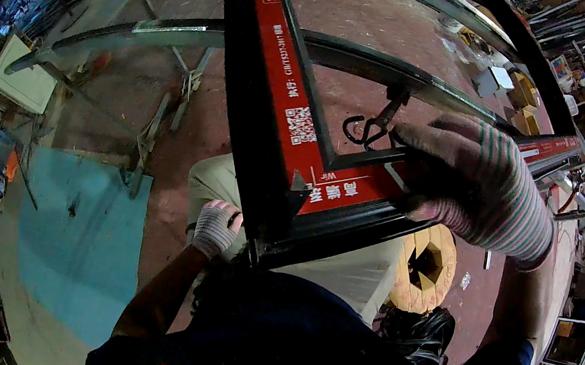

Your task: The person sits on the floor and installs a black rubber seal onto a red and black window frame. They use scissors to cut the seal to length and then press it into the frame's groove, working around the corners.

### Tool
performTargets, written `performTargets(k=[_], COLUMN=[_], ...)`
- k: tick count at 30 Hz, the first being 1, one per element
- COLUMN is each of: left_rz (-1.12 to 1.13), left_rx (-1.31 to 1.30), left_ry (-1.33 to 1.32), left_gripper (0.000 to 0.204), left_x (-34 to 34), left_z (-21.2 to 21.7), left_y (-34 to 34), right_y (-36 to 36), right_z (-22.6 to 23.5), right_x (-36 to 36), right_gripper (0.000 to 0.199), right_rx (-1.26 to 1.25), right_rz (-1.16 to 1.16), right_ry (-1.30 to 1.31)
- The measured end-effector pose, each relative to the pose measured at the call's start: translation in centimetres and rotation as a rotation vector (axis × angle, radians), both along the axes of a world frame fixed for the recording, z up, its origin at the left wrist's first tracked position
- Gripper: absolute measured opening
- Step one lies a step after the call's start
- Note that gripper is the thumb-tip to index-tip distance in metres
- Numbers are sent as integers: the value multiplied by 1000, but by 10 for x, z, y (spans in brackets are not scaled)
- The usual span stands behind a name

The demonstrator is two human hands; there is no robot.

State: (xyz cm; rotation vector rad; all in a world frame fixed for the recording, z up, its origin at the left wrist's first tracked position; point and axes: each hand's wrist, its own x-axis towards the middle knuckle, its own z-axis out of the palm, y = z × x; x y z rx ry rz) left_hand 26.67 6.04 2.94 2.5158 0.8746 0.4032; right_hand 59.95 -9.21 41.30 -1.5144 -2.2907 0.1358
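Observation:
A black window frame [255, 176] with red protective film on its face stands tilted in front of me, one corner low and close to my body. My right hand [489, 188], in a striped knit glove, wraps round the frame's lower bar, thumb on the near side and fingers on the far side. Low to the left of that corner is my left hand [217, 228], gloved with bare fingertips showing. Its fingers are curled beside my light-coloured trouser leg; what they hold, if anything, is hidden. Dark looped metal handles [369, 131] show through the frame opening.
Long dark rails [139, 33] on stands run across behind the frame. A yellowish roll [423, 270] lies on the reddish floor by my right leg. A blue-green sheet [80, 224] covers floor at the left. Cardboard boxes [524, 94] stand at the far right.

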Motion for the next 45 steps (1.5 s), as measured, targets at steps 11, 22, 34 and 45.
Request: performTargets(k=[11, 22, 34, 45], left_rz=[-56, 356, 361, 454], left_rx=[159, -1143, -1122, -536], left_ry=[240, -440, -459, -662], left_gripper=[38, 33, 37, 40], left_x=[-6, -10, -17, -52], left_z=[-33, -68, -66, -10], left_y=[6, 15, 21, 119], right_y=[-13, -20, -46, -122], right_z=[9, 0, -2, -17], right_x=[22, 46, 88, 196], right_gripper=[70, 70, 71, 59], right_rx=[-32, -3, -34, 241], right_rz=[-46, -58, -168, -491], right_ry=[-62, -17, 96, -62])
